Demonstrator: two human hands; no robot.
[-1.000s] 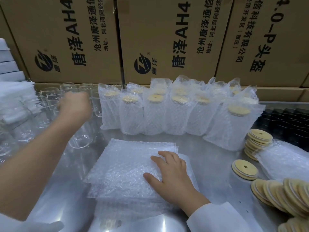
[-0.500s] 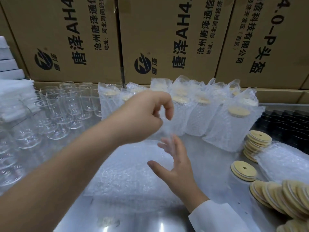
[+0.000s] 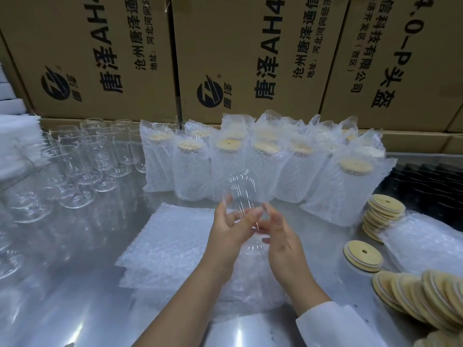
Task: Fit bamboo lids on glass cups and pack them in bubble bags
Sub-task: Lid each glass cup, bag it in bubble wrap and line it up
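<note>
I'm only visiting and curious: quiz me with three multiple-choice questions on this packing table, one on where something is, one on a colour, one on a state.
1. Where do the empty glass cups stand? A) left of the bagged cups B) at the near right edge C) inside a drawer
2. What colour are the bamboo lids? A) black B) pale tan C) red
3. The cup held between the left hand and right hand is: A) bagged B) bare and lidless C) lidded but unbagged
Answers: 1 A, they crowd the far left; 2 B, the stacks at right are pale tan; 3 B, clear glass shows, no lid or wrap.
</note>
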